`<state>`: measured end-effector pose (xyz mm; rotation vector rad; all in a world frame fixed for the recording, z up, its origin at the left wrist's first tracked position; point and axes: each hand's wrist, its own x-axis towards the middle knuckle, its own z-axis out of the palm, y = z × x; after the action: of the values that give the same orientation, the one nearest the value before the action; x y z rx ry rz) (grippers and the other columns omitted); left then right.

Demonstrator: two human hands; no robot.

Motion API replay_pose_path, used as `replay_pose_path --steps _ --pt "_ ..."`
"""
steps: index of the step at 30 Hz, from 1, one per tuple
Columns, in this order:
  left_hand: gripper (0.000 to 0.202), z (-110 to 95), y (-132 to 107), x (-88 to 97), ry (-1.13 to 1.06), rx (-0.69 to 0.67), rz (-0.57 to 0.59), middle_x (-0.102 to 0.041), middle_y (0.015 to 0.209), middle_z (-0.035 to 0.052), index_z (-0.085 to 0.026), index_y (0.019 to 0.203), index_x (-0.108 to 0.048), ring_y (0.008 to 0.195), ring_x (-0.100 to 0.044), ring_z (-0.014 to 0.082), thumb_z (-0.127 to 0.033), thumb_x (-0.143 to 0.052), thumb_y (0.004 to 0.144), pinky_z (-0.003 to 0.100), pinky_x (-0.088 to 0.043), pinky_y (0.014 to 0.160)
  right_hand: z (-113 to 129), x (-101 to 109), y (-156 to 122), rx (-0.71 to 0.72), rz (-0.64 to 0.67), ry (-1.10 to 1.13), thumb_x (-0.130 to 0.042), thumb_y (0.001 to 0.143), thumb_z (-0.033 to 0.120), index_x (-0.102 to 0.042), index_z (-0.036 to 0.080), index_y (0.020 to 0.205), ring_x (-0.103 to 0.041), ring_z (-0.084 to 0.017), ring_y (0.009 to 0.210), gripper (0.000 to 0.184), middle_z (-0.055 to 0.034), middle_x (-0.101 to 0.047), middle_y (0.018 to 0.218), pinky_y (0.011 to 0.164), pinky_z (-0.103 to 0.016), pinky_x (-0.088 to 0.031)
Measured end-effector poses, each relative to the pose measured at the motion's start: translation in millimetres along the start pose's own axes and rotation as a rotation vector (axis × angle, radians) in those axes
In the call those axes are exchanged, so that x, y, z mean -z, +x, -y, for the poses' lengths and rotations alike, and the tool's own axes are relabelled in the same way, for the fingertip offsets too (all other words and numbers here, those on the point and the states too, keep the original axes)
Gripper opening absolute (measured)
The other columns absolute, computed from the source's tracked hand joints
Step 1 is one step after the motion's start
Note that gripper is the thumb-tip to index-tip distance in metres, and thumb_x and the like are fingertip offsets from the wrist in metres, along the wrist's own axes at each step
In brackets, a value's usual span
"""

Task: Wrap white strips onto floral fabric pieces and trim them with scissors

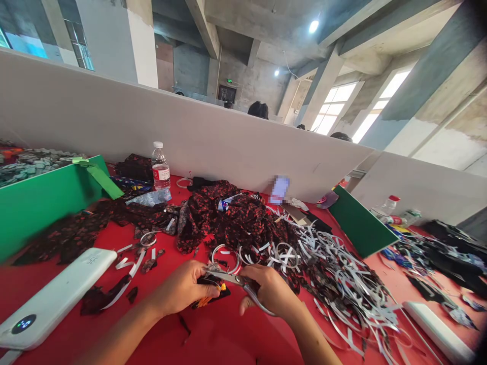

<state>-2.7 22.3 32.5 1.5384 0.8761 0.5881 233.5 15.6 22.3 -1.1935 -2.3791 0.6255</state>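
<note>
In the lower middle of the head view, my left hand [181, 291] is closed, thumb and fingers pinching a small dark fabric piece [214, 298] with orange and yellow bits. My right hand [273, 290] is wrapped round the handles of a pair of metal scissors [227, 276]. Their blades point left and lie at my left fingertips, over the fabric piece. Whether the blades touch the fabric I cannot tell. Just beyond the blades is a white ring-shaped strip [232, 253]. Behind it lies a heap of dark red-flowered fabric [243, 223].
White strips [342, 268] pile up on the right of the red table [152, 334]. A white device with a lit display [61, 299] lies at left. Green boards [49, 203] flank the workplace. A water bottle [161, 167] and a lit phone [280, 190] stand by the white partition [213, 147].
</note>
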Motion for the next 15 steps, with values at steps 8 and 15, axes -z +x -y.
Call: replay_pose_path --steps 8,15 --pt "0.029 -2.0 -0.5 0.2 0.013 -0.021 0.004 -0.069 0.074 -0.0004 -0.015 0.082 -0.072 0.082 -0.058 0.0206 -0.04 -0.066 0.069 0.023 -0.042 0.073 3.7 0.7 -0.5 -0.026 0.011 -0.019 -0.073 0.066 0.052 -0.067 0.019 0.099 -0.054 -0.016 0.066 0.047 -0.004 -0.064 0.078 0.059 -0.022 -0.038" --pt "0.031 -1.5 -0.7 -0.3 -0.001 -0.013 0.024 -0.071 0.081 -0.0005 -0.017 0.093 -0.072 0.082 -0.059 0.0202 -0.037 -0.068 0.07 0.023 -0.042 0.075 7.9 1.8 0.6 -0.027 0.024 0.019 -0.078 0.059 0.051 -0.067 0.019 0.099 -0.055 -0.017 0.068 0.053 -0.0035 -0.065 0.079 0.061 -0.022 -0.039"
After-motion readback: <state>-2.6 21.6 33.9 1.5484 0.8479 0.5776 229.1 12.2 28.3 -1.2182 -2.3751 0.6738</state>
